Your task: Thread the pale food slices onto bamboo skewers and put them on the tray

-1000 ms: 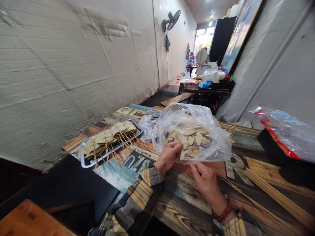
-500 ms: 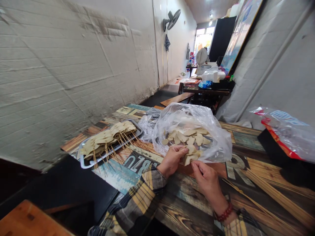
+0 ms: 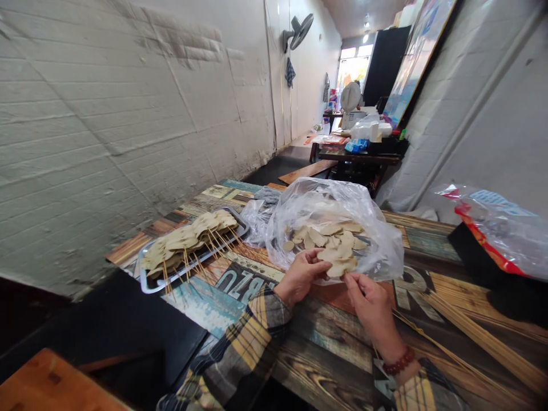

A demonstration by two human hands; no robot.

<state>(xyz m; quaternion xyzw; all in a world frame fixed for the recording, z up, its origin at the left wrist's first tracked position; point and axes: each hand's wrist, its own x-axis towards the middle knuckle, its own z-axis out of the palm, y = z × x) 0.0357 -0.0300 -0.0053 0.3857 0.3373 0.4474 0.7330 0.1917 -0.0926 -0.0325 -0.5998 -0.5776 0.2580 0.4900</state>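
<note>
A clear plastic bag [image 3: 372, 228] full of flat beige food slices [image 3: 325, 237] lies open on the painted wooden table [image 3: 325, 354]. My left hand [image 3: 299, 277] sits at the bag's mouth with fingers curled, pinching a slice [image 3: 340, 267] at its left edge. My right hand [image 3: 370, 305] pinches the same slice from below on its right. Both wrists come out of plaid sleeves, and the right one wears a red bead bracelet [image 3: 398, 362].
A metal tray [image 3: 148, 282] of skewered slices [image 3: 188, 240] stands at the left by the white brick wall. Loose bamboo skewers [image 3: 479, 337] lie on the table at the right, near a red-printed plastic bag [image 3: 496, 225]. A cluttered table [image 3: 363, 154] stands farther back.
My left hand drew a slice out of the pile toward the bag's mouth. My right hand rose from the table and took hold of that slice too.
</note>
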